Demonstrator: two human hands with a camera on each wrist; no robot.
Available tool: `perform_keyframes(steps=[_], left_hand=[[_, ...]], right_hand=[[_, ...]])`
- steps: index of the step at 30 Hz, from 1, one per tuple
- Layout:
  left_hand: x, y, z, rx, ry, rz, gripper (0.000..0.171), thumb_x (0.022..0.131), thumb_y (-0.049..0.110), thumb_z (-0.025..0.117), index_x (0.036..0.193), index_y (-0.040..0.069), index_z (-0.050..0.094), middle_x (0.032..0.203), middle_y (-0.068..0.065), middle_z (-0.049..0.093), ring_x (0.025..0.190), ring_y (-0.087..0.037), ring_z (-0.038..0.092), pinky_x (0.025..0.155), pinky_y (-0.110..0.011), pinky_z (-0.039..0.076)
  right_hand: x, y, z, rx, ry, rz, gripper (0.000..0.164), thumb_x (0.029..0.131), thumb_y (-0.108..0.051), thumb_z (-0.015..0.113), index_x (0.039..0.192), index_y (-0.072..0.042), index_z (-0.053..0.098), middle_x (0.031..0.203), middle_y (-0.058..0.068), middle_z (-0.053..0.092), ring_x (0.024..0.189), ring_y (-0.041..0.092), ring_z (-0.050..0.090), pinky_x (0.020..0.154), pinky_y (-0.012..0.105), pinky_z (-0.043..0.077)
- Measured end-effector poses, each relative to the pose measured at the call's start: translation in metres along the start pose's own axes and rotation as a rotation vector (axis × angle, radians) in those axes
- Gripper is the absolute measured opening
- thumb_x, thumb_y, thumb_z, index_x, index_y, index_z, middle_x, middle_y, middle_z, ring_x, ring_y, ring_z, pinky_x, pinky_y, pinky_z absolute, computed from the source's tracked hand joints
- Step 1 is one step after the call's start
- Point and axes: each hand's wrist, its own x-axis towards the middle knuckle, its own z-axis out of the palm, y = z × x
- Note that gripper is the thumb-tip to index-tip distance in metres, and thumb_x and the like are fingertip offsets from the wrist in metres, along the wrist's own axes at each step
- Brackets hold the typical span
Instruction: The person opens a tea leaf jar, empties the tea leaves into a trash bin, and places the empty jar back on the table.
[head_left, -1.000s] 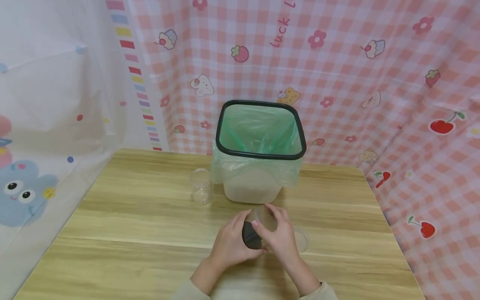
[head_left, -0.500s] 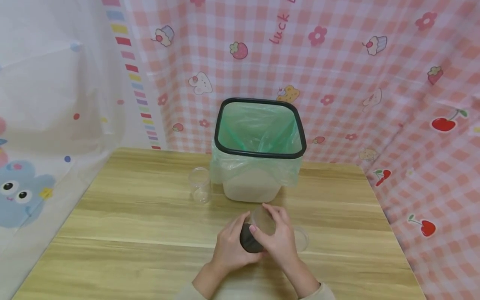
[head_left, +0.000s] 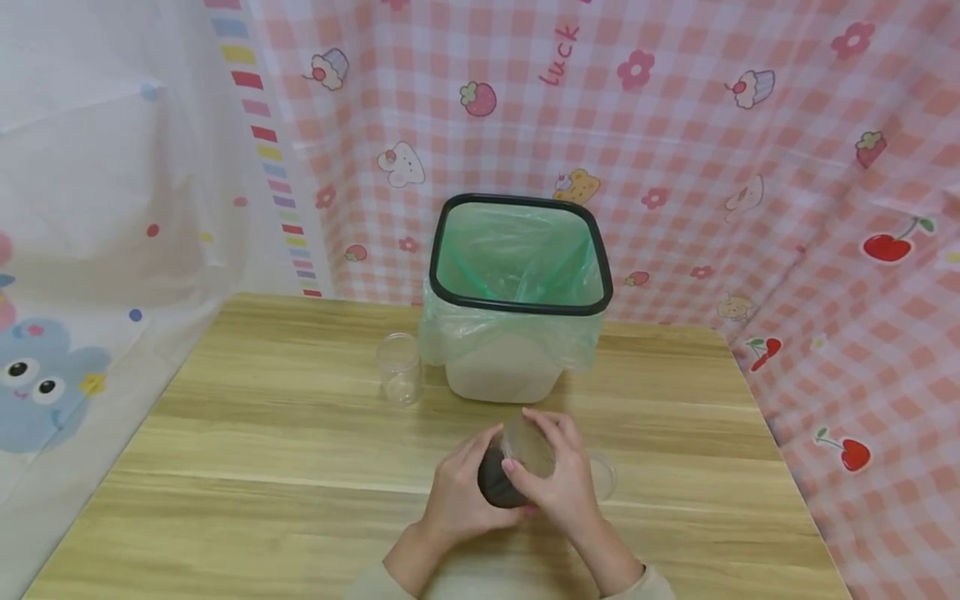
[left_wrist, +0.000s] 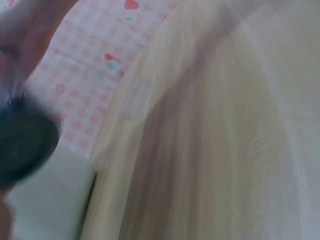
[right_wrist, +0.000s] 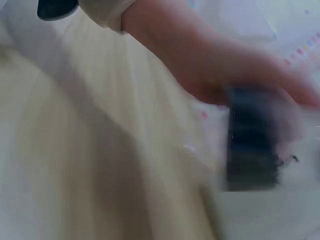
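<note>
A clear plastic jar (head_left: 531, 446) with dark stuff packed in one end is held tilted over the table between both hands. My left hand (head_left: 463, 487) grips the dark end, whose round base (left_wrist: 22, 142) shows blurred in the left wrist view. My right hand (head_left: 558, 475) holds the clear end, thumb across the near side. In the right wrist view the dark contents (right_wrist: 252, 142) show as a blurred band, with a few dark bits in the clear part. Partly behind the right hand, a clear round lid (head_left: 605, 477) lies on the table.
Behind the hands stands a pale bin (head_left: 504, 371) with a black rim and a green bag liner. Left of it is a second clear jar (head_left: 400, 367), with no dark contents seen. A pink checked curtain (head_left: 510, 142) hangs behind the wooden table (head_left: 262, 467).
The jar has tipped slightly and its dark end has shifted a little left and toward me. Both hands keep their hold; the bin, second jar and lid stay put.
</note>
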Motion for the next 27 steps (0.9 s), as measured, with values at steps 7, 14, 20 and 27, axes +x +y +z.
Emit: perform_keyframes(steps=[7,14,20,27], left_hand=[[-0.005,-0.003,-0.003,-0.213,-0.013,0.007,0.076,0.072,0.049,0.075,0.125,0.003,0.049,0.106,-0.010,0.064,0.088,-0.015,0.064,0.072,-0.023,0.053],[-0.003,-0.005,-0.005,-0.171,-0.034,0.019,0.080,0.071,0.051,0.074,0.130,0.005,0.046,0.110,-0.008,0.062,0.090,-0.016,0.063,0.072,-0.023,0.053],[-0.004,-0.006,-0.008,-0.129,-0.063,-0.033,0.084,0.068,0.056,0.075,0.130,0.008,0.046,0.109,-0.004,0.063,0.088,-0.013,0.062,0.069,-0.022,0.053],[0.001,-0.010,-0.015,-0.054,-0.060,-0.126,0.088,0.063,0.060,0.076,0.131,0.014,0.047,0.109,0.003,0.061,0.086,-0.010,0.060,0.067,-0.023,0.051]], right_hand=[[0.011,-0.001,-0.011,-0.043,-0.163,-0.231,0.058,0.072,-0.035,0.075,0.124,-0.016,0.057,0.116,-0.001,0.051,0.109,0.016,0.047,0.086,0.041,0.046],[0.010,0.000,-0.010,-0.022,-0.160,-0.209,0.060,0.070,-0.034,0.075,0.124,-0.017,0.057,0.115,-0.001,0.050,0.109,0.016,0.046,0.086,0.041,0.045],[0.012,0.004,-0.010,-0.038,-0.208,-0.211,0.062,0.072,-0.035,0.074,0.128,-0.018,0.054,0.119,-0.001,0.049,0.110,0.017,0.047,0.086,0.044,0.046],[0.024,0.004,-0.019,-0.070,-0.415,-0.115,0.077,0.078,-0.045,0.071,0.143,-0.023,0.037,0.142,0.002,0.037,0.130,0.027,0.035,0.097,0.056,0.037]])
